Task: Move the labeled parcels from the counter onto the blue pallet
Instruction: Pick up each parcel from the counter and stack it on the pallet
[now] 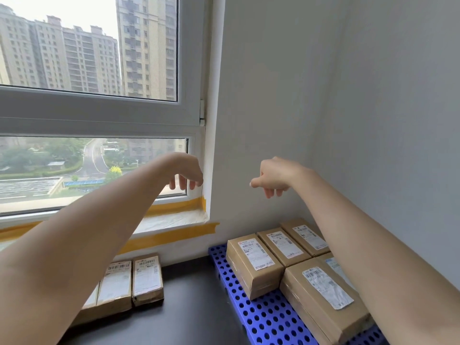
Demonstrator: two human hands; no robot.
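Both my arms are raised in front of the window and wall, well above the parcels. My left hand hangs with fingers drooping apart and holds nothing. My right hand is loosely curled, empty too. A blue perforated pallet lies on the dark counter at the lower right and carries several brown parcels with white labels, such as one at its far left and a nearer one. On the counter at the lower left lie more labeled parcels, partly hidden by my left forearm.
A large window with a sill edged in yellow tape stands behind the counter. White walls meet in a corner behind the pallet. A strip of bare counter separates the left parcels from the pallet.
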